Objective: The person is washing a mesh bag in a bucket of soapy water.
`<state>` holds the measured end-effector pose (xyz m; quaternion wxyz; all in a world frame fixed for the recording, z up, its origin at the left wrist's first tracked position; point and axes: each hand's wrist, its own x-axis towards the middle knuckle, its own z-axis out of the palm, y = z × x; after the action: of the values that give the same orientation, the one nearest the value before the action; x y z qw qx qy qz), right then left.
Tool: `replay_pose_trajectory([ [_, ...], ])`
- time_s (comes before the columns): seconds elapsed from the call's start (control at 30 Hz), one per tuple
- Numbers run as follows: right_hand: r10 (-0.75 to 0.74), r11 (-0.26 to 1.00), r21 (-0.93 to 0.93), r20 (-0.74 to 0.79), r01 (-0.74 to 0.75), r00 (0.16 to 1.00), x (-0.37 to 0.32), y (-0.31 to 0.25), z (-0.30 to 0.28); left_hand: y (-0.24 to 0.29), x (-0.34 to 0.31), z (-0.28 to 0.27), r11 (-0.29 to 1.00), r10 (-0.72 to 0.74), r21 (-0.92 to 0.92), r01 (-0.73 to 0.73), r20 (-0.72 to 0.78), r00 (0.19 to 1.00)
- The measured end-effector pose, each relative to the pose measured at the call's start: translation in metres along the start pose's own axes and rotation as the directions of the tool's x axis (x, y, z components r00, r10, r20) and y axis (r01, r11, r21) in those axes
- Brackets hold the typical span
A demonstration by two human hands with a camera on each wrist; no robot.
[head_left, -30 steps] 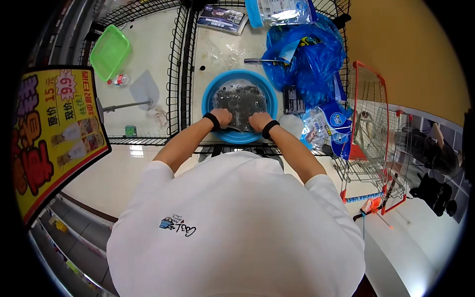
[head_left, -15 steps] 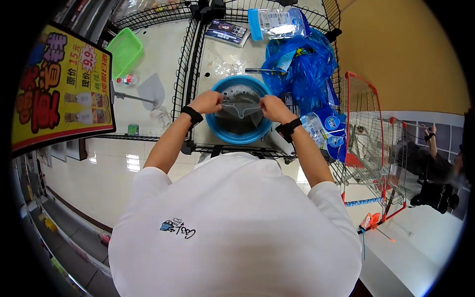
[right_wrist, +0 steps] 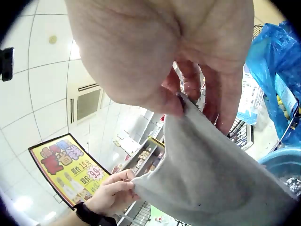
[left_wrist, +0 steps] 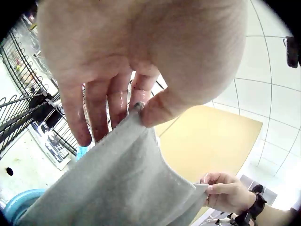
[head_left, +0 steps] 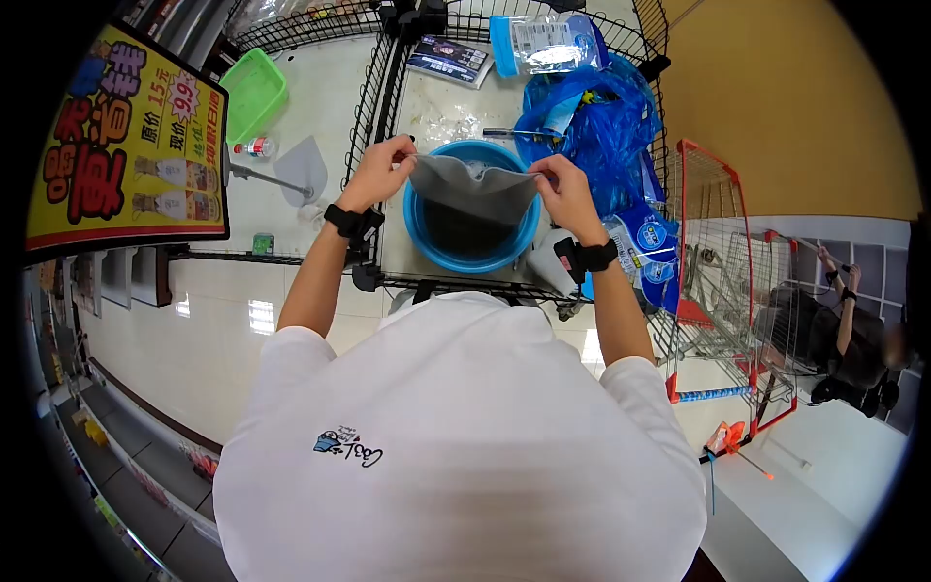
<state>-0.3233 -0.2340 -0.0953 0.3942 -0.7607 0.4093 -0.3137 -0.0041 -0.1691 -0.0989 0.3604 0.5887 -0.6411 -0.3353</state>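
Note:
A wet grey cloth [head_left: 470, 190] hangs between the two hands, its top edge sagging in the middle. My left hand [head_left: 384, 173] pinches one upper corner between thumb and forefinger; the left wrist view shows the other fingers spread behind the cloth [left_wrist: 127, 174]. The opposite corner is pinched by my right hand [head_left: 566, 194], seen close up in the right wrist view. Below the cloth stands a blue basin [head_left: 415, 239] of dark water with some suds at its far side. The cloth's lower part overlaps the basin in the head view.
Right of the basin lie a blue plastic bag [head_left: 606, 145] and blue-and-white packages [head_left: 645, 247]. A pen-like stick [head_left: 514, 133] and a booklet [head_left: 449, 60] lie beyond it. Wire racks edge the surface. Leftward are a green basket [head_left: 254, 97], a bottle [head_left: 254, 146] and a yellow sign [head_left: 136, 145].
Both hands have come up out of the basin with the cloth and moved apart. The cloth, earlier spread in the water and then bunched, now hangs stretched between them.

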Motion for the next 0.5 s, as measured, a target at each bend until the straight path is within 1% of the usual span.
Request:
replay_pose_trajectory([
  [0.03, 0.001, 1.0, 0.001, 0.0, -0.001, 1.0, 0.0, -0.003, -0.002, 0.005, -0.001, -0.001, 0.999, 0.009, -0.048, -0.011, -0.042, 0.999],
  [0.07, -0.012, 0.999, 0.033, -0.026, 0.013, 1.0, 0.0, -0.006, -0.004, 0.008, -0.002, -0.002, 0.999, 0.007, -0.047, -0.009, -0.041, 0.999],
  [0.1, -0.025, 0.997, 0.065, -0.053, 0.028, 0.998, 0.001, -0.009, -0.006, 0.009, -0.002, -0.003, 0.997, -0.007, -0.075, 0.002, -0.07, 0.998],
  [0.13, -0.022, 0.997, 0.066, -0.052, 0.026, 0.998, 0.002, -0.01, -0.007, 0.01, -0.001, -0.003, 0.995, -0.023, -0.103, 0.013, -0.098, 0.995],
  [0.17, -0.008, 0.997, 0.077, -0.047, 0.012, 0.999, 0.003, -0.01, -0.009, 0.009, -0.001, -0.003, 0.995, -0.025, -0.103, 0.015, -0.096, 0.995],
  [0.23, 0.009, 0.996, 0.089, -0.041, -0.006, 0.999, 0.004, -0.005, -0.008, 0.003, 0.001, -0.003, 0.995, -0.089, -0.06, 0.084, -0.09, 0.992],
  [0.3, 0.014, 1.0, 0.018, -0.047, -0.013, 0.999, 0.006, 0.01, 0.0, -0.01, 0.004, 0.005, 0.996, -0.083, -0.032, 0.081, -0.089, 0.993],
  [0.37, 0.044, 0.998, 0.036, -0.057, -0.042, 0.997, 0.007, 0.029, 0.013, -0.03, 0.007, 0.018, 0.997, -0.077, -0.004, 0.077, -0.088, 0.993],
  [0.43, 0.076, 0.996, 0.054, -0.066, -0.073, 0.995, 0.009, 0.051, 0.029, -0.051, 0.01, 0.034, 0.991, -0.07, 0.108, 0.081, -0.106, 0.992],
  [0.47, 0.071, 0.997, -0.008, -0.055, -0.071, 0.996, 0.01, 0.062, 0.037, -0.061, 0.011, 0.044, 0.983, -0.098, 0.148, 0.113, -0.106, 0.99],
  [0.5, 0.066, 0.995, -0.069, -0.044, -0.069, 0.997, 0.01, 0.075, 0.047, -0.069, 0.011, 0.053, 0.982, -0.1, 0.147, 0.115, -0.102, 0.99],
])
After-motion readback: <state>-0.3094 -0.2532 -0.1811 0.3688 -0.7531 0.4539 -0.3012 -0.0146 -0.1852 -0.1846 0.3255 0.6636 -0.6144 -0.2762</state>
